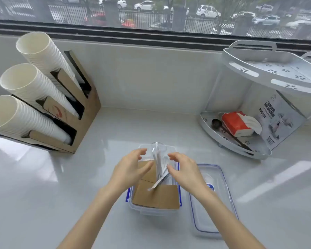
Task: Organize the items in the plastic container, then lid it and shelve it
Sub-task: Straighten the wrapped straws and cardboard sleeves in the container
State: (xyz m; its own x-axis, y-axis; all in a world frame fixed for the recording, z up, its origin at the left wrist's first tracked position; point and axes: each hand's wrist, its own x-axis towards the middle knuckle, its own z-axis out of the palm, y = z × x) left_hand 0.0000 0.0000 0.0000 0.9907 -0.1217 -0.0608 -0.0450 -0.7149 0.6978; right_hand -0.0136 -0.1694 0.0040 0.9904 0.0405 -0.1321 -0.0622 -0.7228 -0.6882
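A clear plastic container [151,211] with blue clips stands on the counter in front of me. Brown cardboard sleeves [158,196] lie flat inside it. Several white wrapped straws [159,164] stand and lean among them, some in a clear cup [159,147] at the far end. My left hand [131,169] and my right hand [183,169] hover over the container on either side of the straws, fingers spread and curled, apparently holding nothing. The container's clear lid [212,200] with a blue seal lies flat on the counter to the right.
A cardboard dispenser [83,126] with three stacks of white paper cups [25,83] stands at the left. A white two-tier corner shelf [258,112] at the right holds a red tissue pack [237,124], a dark spoon [215,124] and a box. A window runs behind.
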